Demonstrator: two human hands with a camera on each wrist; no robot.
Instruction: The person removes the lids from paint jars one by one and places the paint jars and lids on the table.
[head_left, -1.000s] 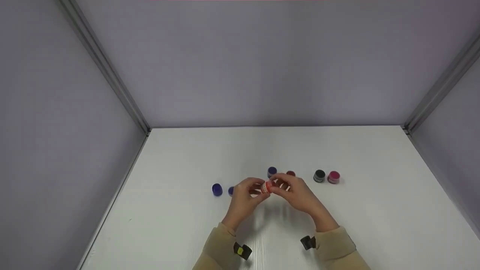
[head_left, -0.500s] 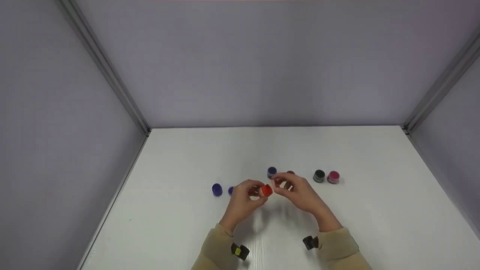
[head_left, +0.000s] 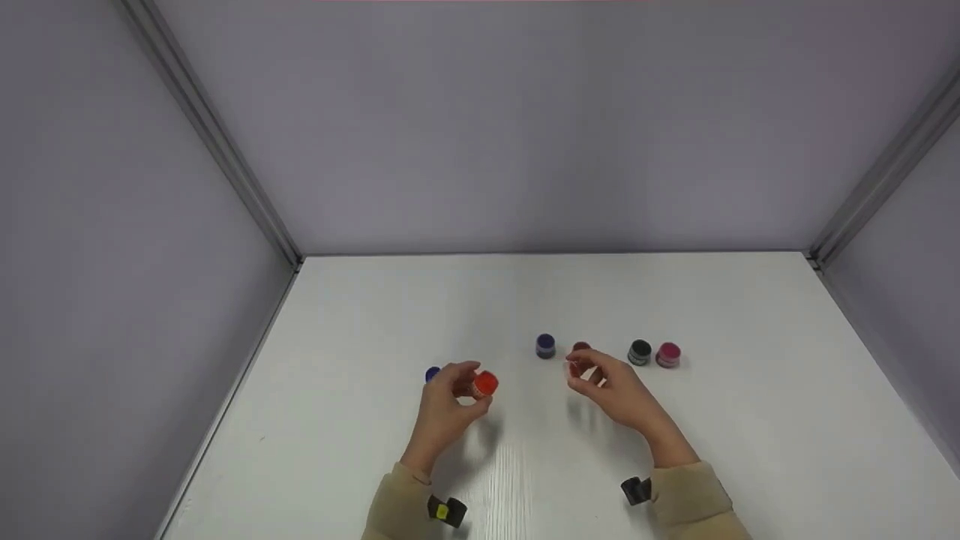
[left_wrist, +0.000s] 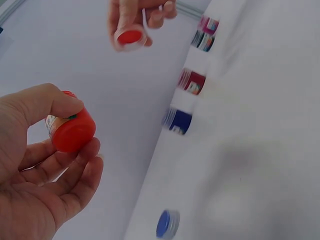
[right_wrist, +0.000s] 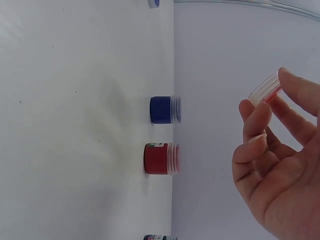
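The small orange-red paint jar [left_wrist: 71, 131] sits pinched between thumb and curled fingers of the left hand [head_left: 448, 405], raised above the white counter [head_left: 375, 315]. The right hand [head_left: 611, 390] pinches its clear round lid [right_wrist: 265, 88], just before a dark red jar [right_wrist: 161, 158] and a blue jar [right_wrist: 165, 109].

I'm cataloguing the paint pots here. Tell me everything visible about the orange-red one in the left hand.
The orange-red pot is a small round plastic-looking jar filled with bright orange-red colour, a printed label round its side. It has no lid. The left hand holds it above the table, thumb on top, fingers beneath, tilted on its side.
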